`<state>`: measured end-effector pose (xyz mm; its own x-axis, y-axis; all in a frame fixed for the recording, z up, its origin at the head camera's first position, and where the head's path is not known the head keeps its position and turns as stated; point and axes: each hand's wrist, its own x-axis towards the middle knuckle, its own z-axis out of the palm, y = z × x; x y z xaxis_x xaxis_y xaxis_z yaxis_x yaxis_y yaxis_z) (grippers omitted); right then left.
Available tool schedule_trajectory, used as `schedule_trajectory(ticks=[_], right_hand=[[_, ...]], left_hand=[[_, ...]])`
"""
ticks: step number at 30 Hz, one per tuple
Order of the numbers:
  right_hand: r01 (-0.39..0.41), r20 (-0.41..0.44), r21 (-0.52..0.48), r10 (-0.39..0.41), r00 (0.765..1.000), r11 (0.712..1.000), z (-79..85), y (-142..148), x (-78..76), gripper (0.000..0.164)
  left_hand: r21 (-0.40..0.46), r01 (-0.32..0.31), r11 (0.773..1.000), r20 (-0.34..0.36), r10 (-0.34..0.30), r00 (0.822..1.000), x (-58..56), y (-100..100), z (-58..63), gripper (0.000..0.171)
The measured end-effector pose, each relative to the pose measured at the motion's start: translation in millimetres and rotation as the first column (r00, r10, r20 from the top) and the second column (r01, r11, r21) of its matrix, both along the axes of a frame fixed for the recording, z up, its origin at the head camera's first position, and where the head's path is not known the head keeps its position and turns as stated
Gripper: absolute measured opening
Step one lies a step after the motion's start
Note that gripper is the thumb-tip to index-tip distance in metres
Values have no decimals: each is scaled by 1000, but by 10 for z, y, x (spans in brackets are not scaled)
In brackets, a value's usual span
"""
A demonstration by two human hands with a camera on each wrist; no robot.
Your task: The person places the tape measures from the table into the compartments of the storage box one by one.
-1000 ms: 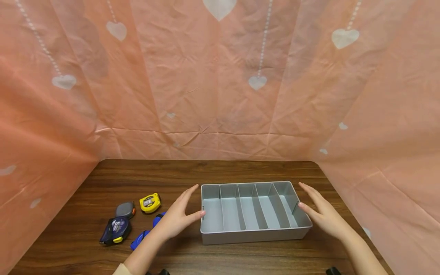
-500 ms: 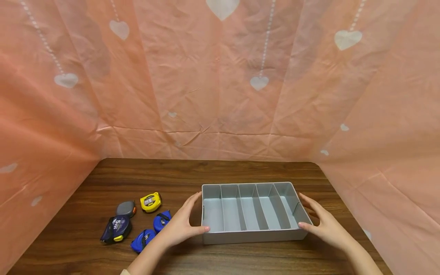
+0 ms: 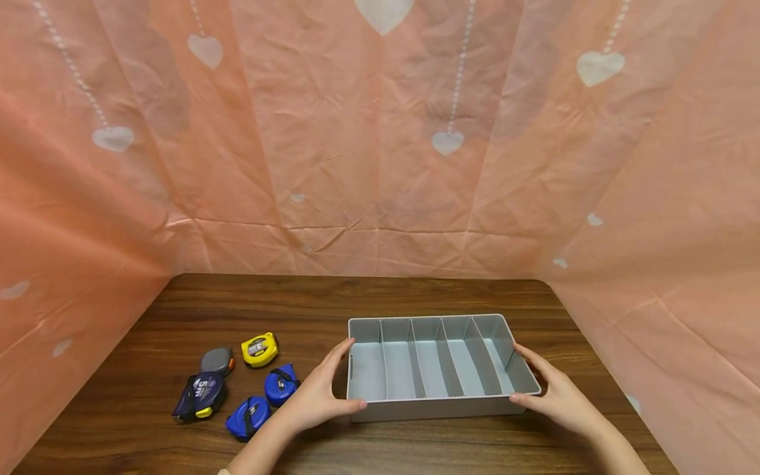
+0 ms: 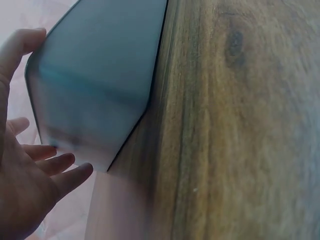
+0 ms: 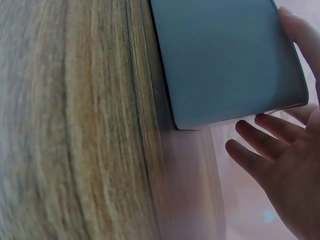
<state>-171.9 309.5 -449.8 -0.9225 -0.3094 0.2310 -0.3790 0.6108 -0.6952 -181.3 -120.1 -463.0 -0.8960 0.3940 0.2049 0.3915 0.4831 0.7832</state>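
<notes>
A grey plastic organizer tray [image 3: 442,408] with dividers across it sits on the wooden table, its compartments bare. My left hand [image 3: 320,390] grips its left end, thumb on the front wall near the corner and fingers along the end wall. At the other end my right hand [image 3: 555,389] holds the tray the same way, thumb at the front corner. In the left wrist view the fingertips [image 4: 65,162] lie at the tray's end wall. The right wrist view has the thumb [image 5: 299,30] at the rim and the other fingers close to the end wall.
Left of the tray lie several tape measures: a yellow one [image 3: 259,350], a grey one [image 3: 217,361], a dark navy one [image 3: 200,396], and two blue ones [image 3: 281,384] near my left forearm. A pink curtain [image 3: 380,165] with white hearts encloses the table.
Both hands have closed in from beside the tray onto its ends, thumbs moving down to the front wall. The tray looks to be in the same place.
</notes>
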Motion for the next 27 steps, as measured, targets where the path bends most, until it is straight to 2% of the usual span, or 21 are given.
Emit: schedule_trajectory(ticks=[8, 14, 23, 27], right_hand=[[19, 11, -30, -19, 1000, 999, -27, 0, 21, 80], [24, 49, -65, -21, 999, 998, -9, -20, 34, 79], [41, 72, -62, -37, 997, 997, 17, -57, 20, 79], [42, 74, -69, -37, 997, 997, 1, -72, -14, 79]], left_hand=[[148, 60, 987, 62, -69, 996, -44, 13, -71, 93], [237, 70, 969, 106, -98, 989, -60, 14, -58, 93], [288, 83, 954, 137, -126, 983, -68, 18, 69, 94], [283, 72, 956, 153, -119, 981, -113, -11, 55, 95]])
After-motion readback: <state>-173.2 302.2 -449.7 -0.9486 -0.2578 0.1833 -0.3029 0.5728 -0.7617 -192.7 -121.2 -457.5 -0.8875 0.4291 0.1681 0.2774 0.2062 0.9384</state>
